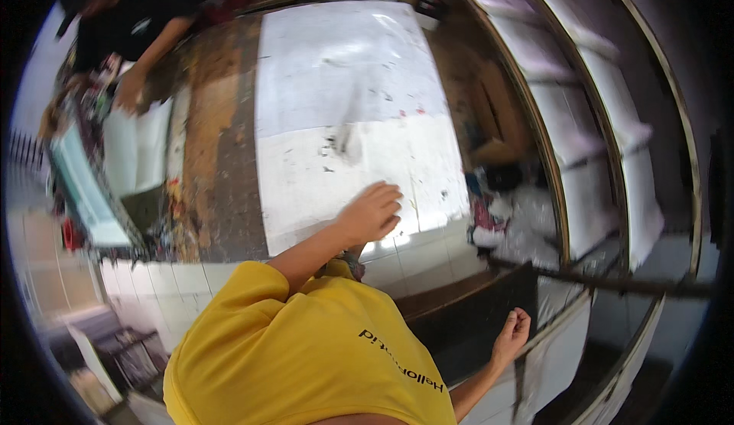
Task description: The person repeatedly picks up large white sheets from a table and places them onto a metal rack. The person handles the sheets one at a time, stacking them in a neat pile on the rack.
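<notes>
My left hand (372, 212) is over the near part of a white, stained sheet-like surface (306, 195) on the table. Its fingers are slightly bent and apart, with nothing visible in them. The far part of that surface looks bluish white, and dark smudges mark its middle. My right hand (511, 337) hangs low at the right, its fingers curled together and nothing showing in them. It is nearest to a dark wooden box-like piece (474, 310) and the edge of a slatted rack below.
Tall racks with pale panels (585, 195) stand at the right. Clear plastic (527, 226) and cloth lie beside the table. A worn wooden tabletop (222, 149) extends left. Another person in black (141, 31) reaches toward a white screen or tray (138, 146) at the far left.
</notes>
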`<state>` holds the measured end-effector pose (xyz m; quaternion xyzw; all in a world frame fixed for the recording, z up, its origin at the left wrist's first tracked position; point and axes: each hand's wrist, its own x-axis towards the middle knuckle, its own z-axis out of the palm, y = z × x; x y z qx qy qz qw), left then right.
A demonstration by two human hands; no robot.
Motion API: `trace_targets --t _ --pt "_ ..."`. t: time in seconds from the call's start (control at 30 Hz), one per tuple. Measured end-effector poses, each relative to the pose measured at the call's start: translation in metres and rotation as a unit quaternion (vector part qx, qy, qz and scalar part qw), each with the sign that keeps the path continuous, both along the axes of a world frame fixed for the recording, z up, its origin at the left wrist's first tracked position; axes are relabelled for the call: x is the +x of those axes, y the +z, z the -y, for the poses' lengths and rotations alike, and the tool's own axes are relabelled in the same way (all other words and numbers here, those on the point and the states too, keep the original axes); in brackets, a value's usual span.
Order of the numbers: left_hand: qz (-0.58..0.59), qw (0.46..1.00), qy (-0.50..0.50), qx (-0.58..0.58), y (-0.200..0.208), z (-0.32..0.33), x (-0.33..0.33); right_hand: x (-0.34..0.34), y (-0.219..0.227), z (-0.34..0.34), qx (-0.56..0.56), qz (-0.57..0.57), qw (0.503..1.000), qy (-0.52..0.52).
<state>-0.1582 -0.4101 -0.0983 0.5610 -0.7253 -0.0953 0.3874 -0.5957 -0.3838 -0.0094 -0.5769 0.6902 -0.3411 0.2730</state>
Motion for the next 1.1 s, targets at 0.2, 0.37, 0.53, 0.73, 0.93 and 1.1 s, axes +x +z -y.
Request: trace_targets --t 0.2,0.37,0.53,0.73,0.93,1.1 --pt "-0.109 0.992 0.031 0.051 -0.009 -0.008 0.005 0.085 0.008 0.094 0.016 0.031 0.986 0.160" --pt "-0.150 0.971 0.183 0.045 0.031 -0.032 0.033 0.127 0.003 0.133 0.026 0.036 0.971 0.234" --pt "0.051 0.902 0.428 0.023 0.057 -0.080 0.108 0.146 -0.006 0.135 0.068 0.082 0.963 0.247" --pt "0.192 0.743 0.596 0.237 0.003 -0.161 0.187 0.157 -0.025 0.123 0.147 0.132 0.949 0.247" --pt "0.216 0.773 0.560 0.203 -0.019 -0.161 0.219 0.189 -0.022 0.124 0.156 0.110 0.933 0.306" --pt "0.137 0.897 0.387 0.162 0.011 -0.059 0.163 0.239 0.011 0.126 0.154 0.103 0.907 0.377"
